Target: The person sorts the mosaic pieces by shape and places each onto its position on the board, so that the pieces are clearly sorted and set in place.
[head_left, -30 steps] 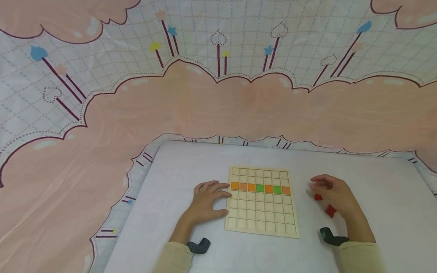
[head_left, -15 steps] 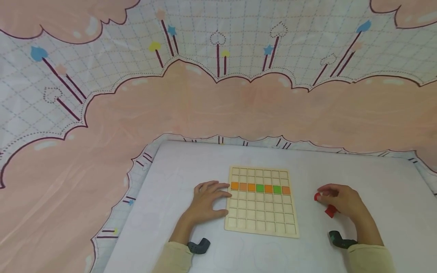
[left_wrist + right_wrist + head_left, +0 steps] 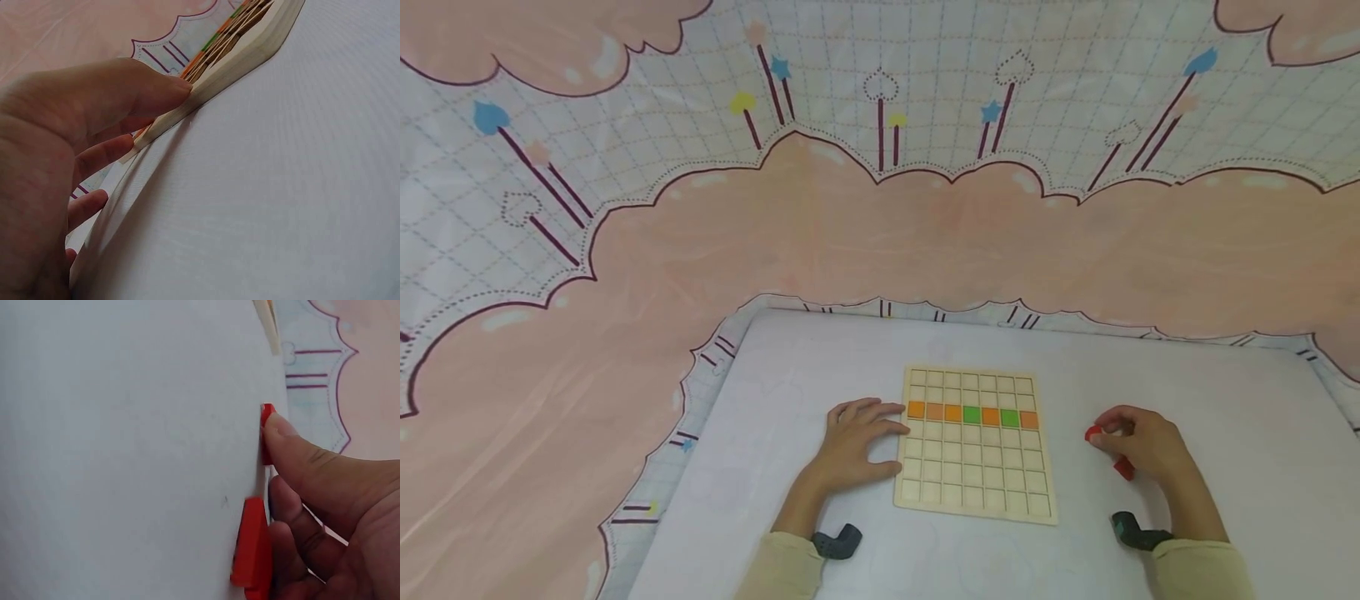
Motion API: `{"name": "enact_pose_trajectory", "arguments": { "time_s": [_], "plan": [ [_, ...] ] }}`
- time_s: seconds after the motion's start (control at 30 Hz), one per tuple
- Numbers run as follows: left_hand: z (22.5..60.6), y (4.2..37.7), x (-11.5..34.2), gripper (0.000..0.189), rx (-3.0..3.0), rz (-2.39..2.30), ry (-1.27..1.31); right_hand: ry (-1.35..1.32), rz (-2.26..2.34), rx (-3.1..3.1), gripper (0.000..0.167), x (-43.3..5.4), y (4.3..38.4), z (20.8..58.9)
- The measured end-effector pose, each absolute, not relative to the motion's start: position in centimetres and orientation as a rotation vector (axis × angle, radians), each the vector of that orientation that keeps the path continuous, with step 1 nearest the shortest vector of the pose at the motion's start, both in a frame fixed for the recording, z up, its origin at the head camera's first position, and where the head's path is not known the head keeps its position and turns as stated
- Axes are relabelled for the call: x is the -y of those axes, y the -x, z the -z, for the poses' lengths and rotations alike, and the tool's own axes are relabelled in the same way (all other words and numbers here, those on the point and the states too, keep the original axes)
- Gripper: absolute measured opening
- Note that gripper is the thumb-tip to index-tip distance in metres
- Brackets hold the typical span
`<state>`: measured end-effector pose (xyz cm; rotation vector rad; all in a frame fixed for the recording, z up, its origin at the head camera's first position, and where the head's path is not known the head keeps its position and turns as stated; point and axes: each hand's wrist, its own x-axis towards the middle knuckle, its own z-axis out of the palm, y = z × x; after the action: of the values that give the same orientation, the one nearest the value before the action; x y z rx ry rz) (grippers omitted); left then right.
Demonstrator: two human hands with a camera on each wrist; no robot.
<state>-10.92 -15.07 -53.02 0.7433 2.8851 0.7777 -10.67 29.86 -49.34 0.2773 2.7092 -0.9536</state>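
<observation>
A square wooden grid board [image 3: 973,475] lies on the white table, with one row of orange and green tiles [image 3: 972,414] set across its upper part. My left hand [image 3: 853,446] rests at the board's left edge, thumb and fingers spread loosely; in the left wrist view the thumb [image 3: 156,94] touches the side of the board. To the right of the board, my right hand [image 3: 1146,442] pinches a small red tile [image 3: 1092,433] between thumb and fingers, low over the table. More red pieces [image 3: 252,544] lie just below that hand, partly hidden by it in the head view.
Each wrist wears a dark camera mount, one by the left sleeve [image 3: 838,542] and one by the right [image 3: 1138,532]. Behind the white table [image 3: 820,350] hangs a pink and white patterned cloth [image 3: 880,242].
My right hand has come down onto a red tile, pinched it and shifted it slightly left. My left hand and the board have stayed in place.
</observation>
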Motion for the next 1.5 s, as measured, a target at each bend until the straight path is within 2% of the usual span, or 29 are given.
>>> {"name": "enact_pose_trajectory", "arguments": {
  "time_s": [0.87, 1.27, 1.5],
  "plan": [
    [53.1, 11.0, 15.3, 0.046, -2.900, -0.770, -0.745, -0.139, 0.995, -2.800, 0.026, -28.3, 10.5, 48.8],
    [53.2, 11.0, 15.2, 0.045, -2.901, -0.775, -0.751, -0.108, 1.300, -2.642, 0.028, -23.4, 11.9, 49.1],
    [53.2, 11.0, 15.1, 0.047, -2.894, -0.782, -0.758, -0.025, 1.411, -2.553, 0.020, -19.3, 12.7, 49.0]
  ]
}}
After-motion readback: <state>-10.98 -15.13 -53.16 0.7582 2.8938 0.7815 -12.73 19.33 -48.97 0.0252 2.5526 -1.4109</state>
